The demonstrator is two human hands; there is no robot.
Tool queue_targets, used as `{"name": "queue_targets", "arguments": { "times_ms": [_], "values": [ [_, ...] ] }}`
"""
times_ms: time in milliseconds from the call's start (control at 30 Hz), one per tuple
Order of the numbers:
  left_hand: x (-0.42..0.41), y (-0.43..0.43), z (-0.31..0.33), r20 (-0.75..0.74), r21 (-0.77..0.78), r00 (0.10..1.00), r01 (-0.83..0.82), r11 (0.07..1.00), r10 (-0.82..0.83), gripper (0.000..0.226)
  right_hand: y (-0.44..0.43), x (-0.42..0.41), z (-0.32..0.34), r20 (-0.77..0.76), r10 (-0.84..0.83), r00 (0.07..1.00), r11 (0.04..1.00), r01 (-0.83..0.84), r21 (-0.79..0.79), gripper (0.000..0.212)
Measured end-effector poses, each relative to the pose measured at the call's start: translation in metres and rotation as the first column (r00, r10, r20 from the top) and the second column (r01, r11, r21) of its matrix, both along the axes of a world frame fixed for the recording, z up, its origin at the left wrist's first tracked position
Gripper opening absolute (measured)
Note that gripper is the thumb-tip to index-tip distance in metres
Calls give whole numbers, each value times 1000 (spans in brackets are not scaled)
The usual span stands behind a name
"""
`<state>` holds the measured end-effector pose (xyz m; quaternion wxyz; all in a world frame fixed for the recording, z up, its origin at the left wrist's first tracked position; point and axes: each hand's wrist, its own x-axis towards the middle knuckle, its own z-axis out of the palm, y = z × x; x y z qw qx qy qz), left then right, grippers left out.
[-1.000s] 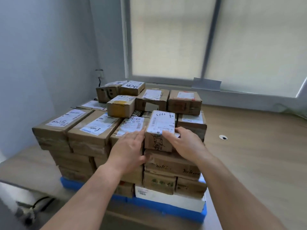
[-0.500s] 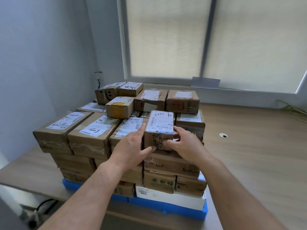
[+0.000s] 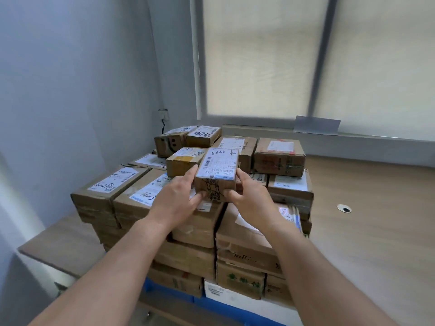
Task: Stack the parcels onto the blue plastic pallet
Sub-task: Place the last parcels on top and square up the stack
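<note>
Small parcel (image 3: 216,169): brown cardboard, white shipping label on top with handwritten digits, black drawing on the near face. It is held between both hands over the top layer of the stack, toward the near edge of the blue pallet (image 3: 219,308), about midway along that edge. Its underside is hidden by fingers, so I cannot tell whether it touches the layer below.

Left hand (image 3: 174,201): thumb pressed low on the near face, index finger along the parcel's left side. It grips the parcel.

Right hand (image 3: 249,196): thumb at the lower near corner, fingers wrapped round the right side. It also grips the parcel.

Stack (image 3: 131,201): cardboard parcels several layers deep, covering the pallet. Only a blue strip shows along the near edge.
- White box (image 3: 226,291) in the bottom layer at the near edge.
- Yellow-taped parcel (image 3: 184,158) on top, just left of the held one.
- Toward the far left corner, a box with two dark cut-outs (image 3: 167,143), and a hand-marked box (image 3: 203,136) touching it.
- At the far right corner, a parcel with a red-edged label (image 3: 279,157).

Surroundings: the pallet sits on a wooden surface (image 3: 376,243) with a round hole (image 3: 344,208) to the right. Behind are a window with drawn blinds (image 3: 259,55) and a wall socket (image 3: 163,114).
</note>
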<state>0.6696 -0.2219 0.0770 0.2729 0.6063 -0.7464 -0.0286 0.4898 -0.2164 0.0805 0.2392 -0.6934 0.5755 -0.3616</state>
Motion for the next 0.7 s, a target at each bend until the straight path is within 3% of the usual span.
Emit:
{"name": "queue_targets", "arguments": {
  "times_ms": [433, 567, 700],
  "values": [
    [36, -31, -14, -35, -11, 986, 162, 987, -162, 75, -13, 27, -12, -15, -207, 978, 977, 208, 54, 65],
    [39, -21, -12, -23, -71, 978, 203, 977, -205, 72, -1, 24, -7, -66, -249, 966, 968, 251, 31, 69],
    [34, -5, -14, -45, -225, 985, 155, 962, -169, 67, 15, 13, 1, -122, -253, 960, 967, 254, -5, 67]
  ]
}}
